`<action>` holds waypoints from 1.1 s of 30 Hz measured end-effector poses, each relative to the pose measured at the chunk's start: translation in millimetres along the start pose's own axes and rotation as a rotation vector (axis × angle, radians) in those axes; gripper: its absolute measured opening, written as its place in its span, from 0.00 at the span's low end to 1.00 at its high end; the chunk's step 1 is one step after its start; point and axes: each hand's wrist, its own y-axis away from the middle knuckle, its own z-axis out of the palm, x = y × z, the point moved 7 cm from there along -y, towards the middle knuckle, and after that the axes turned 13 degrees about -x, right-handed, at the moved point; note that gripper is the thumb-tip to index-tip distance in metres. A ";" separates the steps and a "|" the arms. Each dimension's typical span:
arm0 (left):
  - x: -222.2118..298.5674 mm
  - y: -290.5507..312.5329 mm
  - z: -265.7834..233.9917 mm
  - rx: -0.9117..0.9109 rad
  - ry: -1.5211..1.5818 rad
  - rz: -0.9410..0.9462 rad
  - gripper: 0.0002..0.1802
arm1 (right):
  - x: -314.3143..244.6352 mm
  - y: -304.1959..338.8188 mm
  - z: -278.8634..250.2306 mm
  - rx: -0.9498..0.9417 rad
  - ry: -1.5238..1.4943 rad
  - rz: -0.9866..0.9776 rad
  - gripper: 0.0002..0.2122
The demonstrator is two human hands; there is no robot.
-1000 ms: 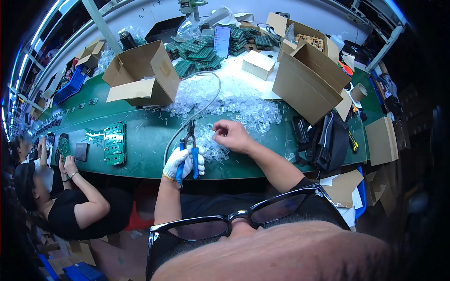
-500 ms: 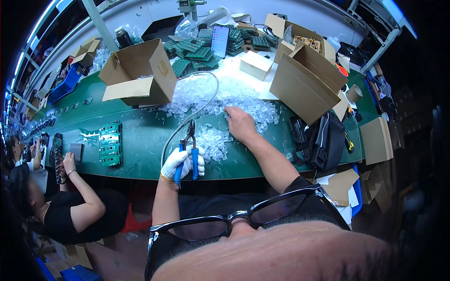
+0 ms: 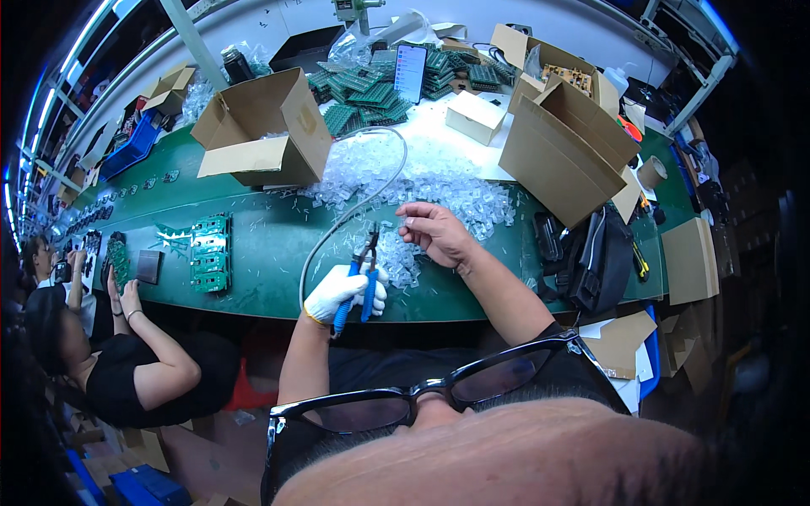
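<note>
My left hand, in a white glove, is closed around blue-handled cutting pliers, their dark jaws pointing up and away from me. My bare right hand hovers just right of the jaws, its fingers curled toward the thumb in a pinch. Whatever lies between the fingertips is too small to make out. Below that hand lies a small heap of clear plastic pieces. A much larger pile of clear pieces spreads behind it. From beside the glove a grey cable loops up over the pile.
Open cardboard boxes stand left and right of the pile. Green circuit boards and an upright phone are behind. A board panel lies left; a black bag lies right. Co-workers sit at far left.
My right hand has come back from the large pile toward the pliers, turning so its curled fingers show. The gloved hand and pliers have shifted slightly right. The nearer co-worker's hands have moved.
</note>
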 end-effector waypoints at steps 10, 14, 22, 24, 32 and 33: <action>1.4 -1.7 4.1 0.073 -0.082 -0.070 0.39 | 3.5 2.0 10.0 -0.004 0.004 0.020 0.15; 1.8 -2.1 4.1 0.077 -0.078 -0.073 0.39 | 1.3 2.2 13.2 -0.005 -0.009 -0.002 0.11; -2.9 -3.8 0.7 0.055 -0.064 -0.092 0.33 | 6.4 4.1 14.4 0.058 0.142 0.001 0.09; -1.7 -4.1 2.1 0.057 -0.090 -0.100 0.33 | 1.6 6.8 15.8 0.101 0.240 -0.070 0.09; -0.1 -2.6 2.5 0.073 -0.090 -0.124 0.39 | -7.8 10.4 22.5 0.198 0.521 -0.141 0.06; 1.1 -3.1 4.7 0.083 -0.080 -0.124 0.36 | -8.0 10.4 22.1 0.189 0.536 -0.145 0.06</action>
